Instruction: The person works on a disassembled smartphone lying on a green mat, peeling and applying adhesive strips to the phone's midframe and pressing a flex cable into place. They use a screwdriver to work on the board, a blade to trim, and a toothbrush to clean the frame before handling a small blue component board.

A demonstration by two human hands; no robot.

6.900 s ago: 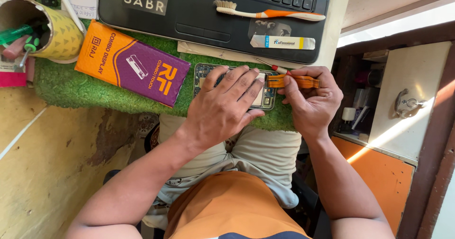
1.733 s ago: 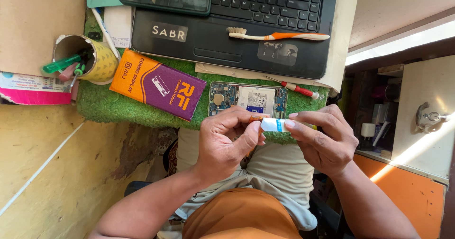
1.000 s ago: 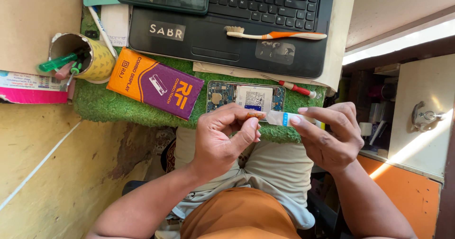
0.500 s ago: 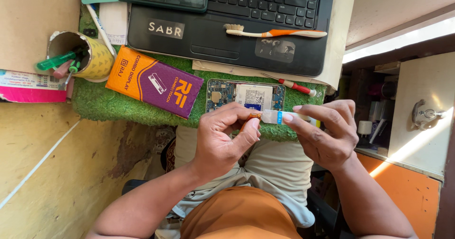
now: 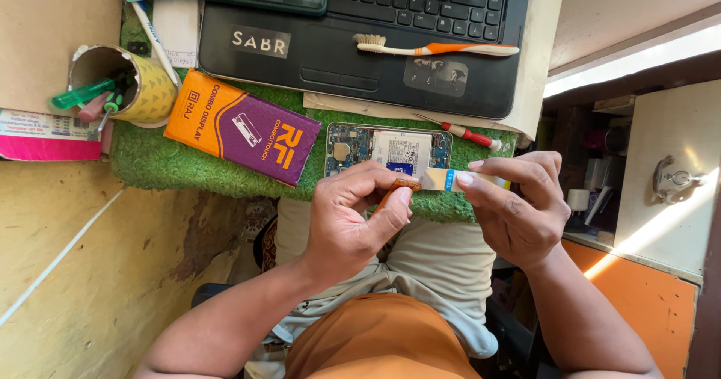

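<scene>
Just beyond the fingers (image 5: 390, 193) lies an opened phone with bare circuit board (image 5: 387, 150) on green turf matting (image 5: 188, 170). Both hands pinch a small white-and-blue tube (image 5: 443, 179); a red-handled screwdriver (image 5: 464, 132) and a purple-orange box (image 5: 244, 126) flank them.

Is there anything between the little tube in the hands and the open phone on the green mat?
Nothing visible is in the way. The right hand holds the small tube and the left hand pinches its orange end, right at the near edge of the opened phone. The red screwdriver lies off to the side.
</scene>
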